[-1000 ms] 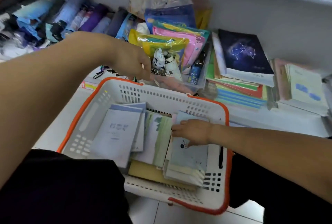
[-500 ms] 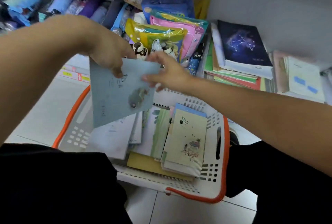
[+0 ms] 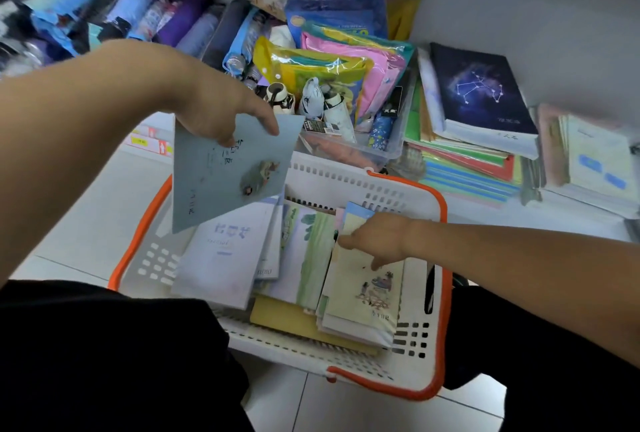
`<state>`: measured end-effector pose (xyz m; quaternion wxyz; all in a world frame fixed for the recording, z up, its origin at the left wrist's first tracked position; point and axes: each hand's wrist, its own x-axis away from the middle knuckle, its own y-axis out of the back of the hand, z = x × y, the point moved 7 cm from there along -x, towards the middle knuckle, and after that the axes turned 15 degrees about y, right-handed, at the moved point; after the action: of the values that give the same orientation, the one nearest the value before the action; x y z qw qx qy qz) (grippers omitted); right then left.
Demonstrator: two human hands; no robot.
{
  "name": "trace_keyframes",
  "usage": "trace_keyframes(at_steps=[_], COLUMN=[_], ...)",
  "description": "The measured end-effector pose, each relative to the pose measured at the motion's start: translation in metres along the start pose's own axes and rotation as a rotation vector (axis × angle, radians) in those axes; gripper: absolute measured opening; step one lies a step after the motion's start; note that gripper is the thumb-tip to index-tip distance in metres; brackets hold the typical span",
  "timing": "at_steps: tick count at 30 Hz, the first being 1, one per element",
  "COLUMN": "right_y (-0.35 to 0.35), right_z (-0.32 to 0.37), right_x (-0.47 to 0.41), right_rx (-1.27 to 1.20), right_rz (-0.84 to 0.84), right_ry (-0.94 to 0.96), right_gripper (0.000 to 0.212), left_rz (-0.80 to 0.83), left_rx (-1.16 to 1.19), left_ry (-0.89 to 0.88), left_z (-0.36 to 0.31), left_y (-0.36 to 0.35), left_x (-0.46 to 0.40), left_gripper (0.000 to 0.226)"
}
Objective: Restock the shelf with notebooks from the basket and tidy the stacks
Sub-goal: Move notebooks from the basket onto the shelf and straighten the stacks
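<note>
A white basket with an orange rim (image 3: 440,213) sits on the floor in front of me, with several notebooks lying in it. My left hand (image 3: 218,109) grips the top edge of a grey-blue notebook (image 3: 225,175) and holds it tilted above the basket's left side. My right hand (image 3: 379,241) is down in the basket and pinches the top edge of a cream notebook with a small drawing (image 3: 367,293), thumb on its cover. On the shelf behind, a dark constellation notebook (image 3: 481,92) tops a colourful stack (image 3: 464,168).
A clear bin of coloured pouches (image 3: 332,64) stands on the low white shelf (image 3: 519,220) just behind the basket. Folded umbrellas (image 3: 145,16) lie in a row at the left. Pale notebooks (image 3: 595,161) are stacked at the far right. My dark-clothed knees flank the basket.
My right hand let go of the grey-blue notebook and dropped onto the cream notebook in the basket. My left hand now holds the grey-blue notebook alone.
</note>
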<state>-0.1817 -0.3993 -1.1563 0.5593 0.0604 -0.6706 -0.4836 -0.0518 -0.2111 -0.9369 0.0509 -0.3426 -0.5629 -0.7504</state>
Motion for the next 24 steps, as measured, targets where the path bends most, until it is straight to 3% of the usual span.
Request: trace_keyframes(at_steps=[6,10,12,16,18,21,24], right_y=[-0.006,-0.001,0.012,0.041,0.08,0.159,0.215], right_z=[-0.002,0.001,0.01,0.013,0.001,-0.02,-0.026], right_x=[0.003,-0.006,-0.015,-0.005,0.021,0.084,0.148], right_rx=[0.023,0.01,0.024,-0.149,-0.272,-0.534,-0.625], right_rz=[-0.052,-0.039,-0.043,0.009,-0.122,-0.514,-0.832], right_ry=[-0.012,-0.043,-0.022,0.003,0.031,-0.03,-0.121], right_gripper=[0.094,0.086,0.072,0.012,0.011,0.007,0.004], left_rz=[0.026,0.016,0.012,0.01,-0.003,-0.014,0.029], left_rx=[0.042,0.026,0.038,0.118,0.174,0.31,0.637], left_ry=[-0.042,-0.035,-0.044,-0.066,-0.086,-0.147,-0.225], left_z=[-0.012,-0.015,-0.017,-0.017,-0.017,-0.025,-0.04], left_y=[0.002,0.003,0.002,0.004,0.009,0.018,0.035], left_x=[0.004,0.003,0.001,0.001,0.006,0.016,0.034], left_gripper=[0.053,0.053,0.053,0.051,0.047,0.04,0.032])
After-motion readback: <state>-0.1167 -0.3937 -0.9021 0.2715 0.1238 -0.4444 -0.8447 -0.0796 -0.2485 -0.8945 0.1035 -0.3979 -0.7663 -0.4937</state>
